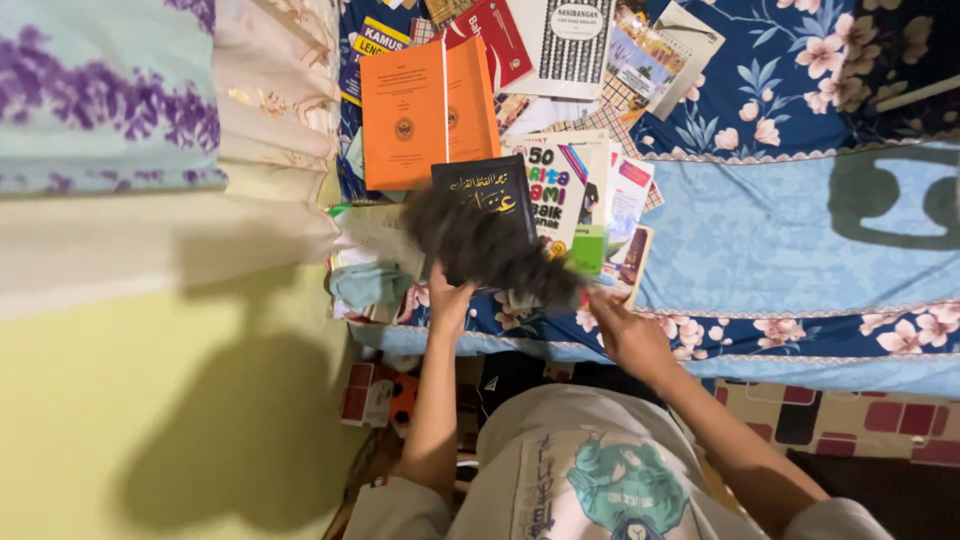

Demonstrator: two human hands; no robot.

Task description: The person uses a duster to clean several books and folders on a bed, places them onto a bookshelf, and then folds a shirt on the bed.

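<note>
Books spread over a bed with a floral blue sheet [800, 60] and a pale blue blanket [760, 240]. Near the middle, a black book [487, 190] with gold lettering, propped upright by the left hand [447, 300], fingers reaching up its lower edge from below. Across the front of that cover, a dark feather duster [490, 250], blurred, its head lying over the book's lower half. Right hand [625, 335] closed round the duster's handle end at the right, just near of the book pile. Far of the black book, two orange booklets [425, 110], touching and overlapping. Right of it, a white book with coloured print [560, 185], partly under the duster, and more thin books just beyond, one with a green corner. Farther off, a red book [500, 35] and a white booklet with a black patterned panel [572, 40]. Left of the pile, a cream curtain [260, 140] and a yellow-green wall [150, 400] bearing a shadow. Near edge of view: a white shirt with a teal print [600, 480].
</note>
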